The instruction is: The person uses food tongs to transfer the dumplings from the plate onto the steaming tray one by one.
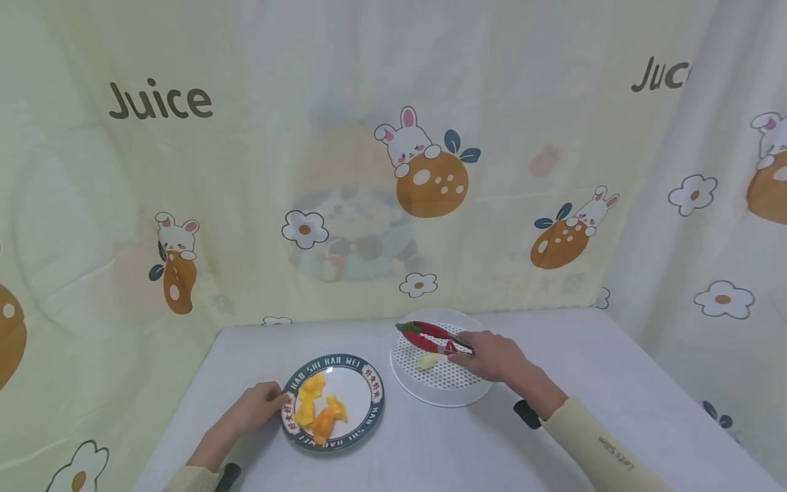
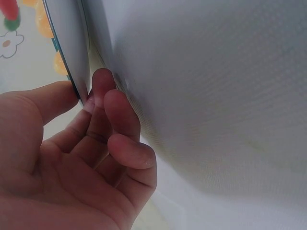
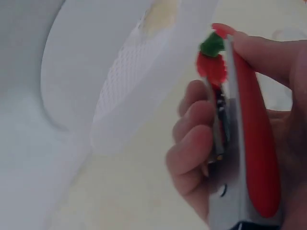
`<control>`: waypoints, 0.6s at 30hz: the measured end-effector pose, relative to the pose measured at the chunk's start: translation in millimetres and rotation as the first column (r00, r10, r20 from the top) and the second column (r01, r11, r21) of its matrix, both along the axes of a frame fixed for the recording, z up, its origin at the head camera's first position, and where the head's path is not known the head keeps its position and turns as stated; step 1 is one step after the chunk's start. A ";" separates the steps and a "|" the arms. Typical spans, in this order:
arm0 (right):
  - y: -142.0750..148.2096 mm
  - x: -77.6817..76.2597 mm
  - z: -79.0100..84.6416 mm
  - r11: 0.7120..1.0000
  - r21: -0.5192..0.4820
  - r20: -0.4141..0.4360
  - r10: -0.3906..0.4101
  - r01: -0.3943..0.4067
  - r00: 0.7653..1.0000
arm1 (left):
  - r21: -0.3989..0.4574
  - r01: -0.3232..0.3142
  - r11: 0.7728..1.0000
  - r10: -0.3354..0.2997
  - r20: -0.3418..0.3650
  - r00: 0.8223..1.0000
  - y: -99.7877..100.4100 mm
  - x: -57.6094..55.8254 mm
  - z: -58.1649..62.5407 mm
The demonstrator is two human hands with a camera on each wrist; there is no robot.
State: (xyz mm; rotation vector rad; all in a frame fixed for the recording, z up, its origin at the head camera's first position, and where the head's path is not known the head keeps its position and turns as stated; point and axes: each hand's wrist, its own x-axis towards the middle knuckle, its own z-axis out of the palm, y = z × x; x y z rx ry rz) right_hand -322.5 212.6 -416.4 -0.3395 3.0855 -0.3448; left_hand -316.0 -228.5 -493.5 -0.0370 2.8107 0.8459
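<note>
My right hand (image 1: 492,357) grips red tongs (image 1: 430,336) with green tips over a white perforated tray (image 1: 402,369); its fingers (image 3: 194,143) curl round the tongs' red handle (image 3: 254,158). A pale yellow food piece (image 1: 426,361) lies on the tray just below the tongs. My left hand (image 1: 258,403) holds the left rim of a white plate (image 1: 359,393) with a dark lettered border. The thumb (image 2: 53,100) and a fingertip (image 2: 102,81) pinch that plate's edge (image 2: 72,52). Orange-yellow food pieces (image 1: 316,408) lie on the plate.
Plate and tray sit on a table (image 1: 615,383) under a white cloth. A cartoon-print curtain (image 1: 369,171) closes off the back and right side close behind the tray. The table's left edge (image 1: 178,410) runs near my left forearm.
</note>
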 end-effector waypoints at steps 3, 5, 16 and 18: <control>10.1 -4.1 0.8 0.999 0.031 0.031 -0.038 0.037 0.999 | 0.000 0.000 1.000 0.000 -0.001 1.000 -0.8 -0.7 -1.3; 16.2 -5.6 -0.4 0.997 0.044 0.047 -0.063 0.061 0.997 | 0.003 0.001 1.000 -0.001 -0.002 1.000 -1.1 -0.8 -1.9; 29.2 -5.7 -3.9 0.990 0.070 0.130 -0.131 0.123 0.983 | 0.007 -0.005 1.000 0.005 -0.005 1.000 0.2 0.8 -1.7; 29.2 -5.8 -4.5 0.989 0.072 0.142 -0.139 0.130 0.980 | 0.003 -0.003 1.000 0.003 -0.008 1.000 0.2 0.9 -1.4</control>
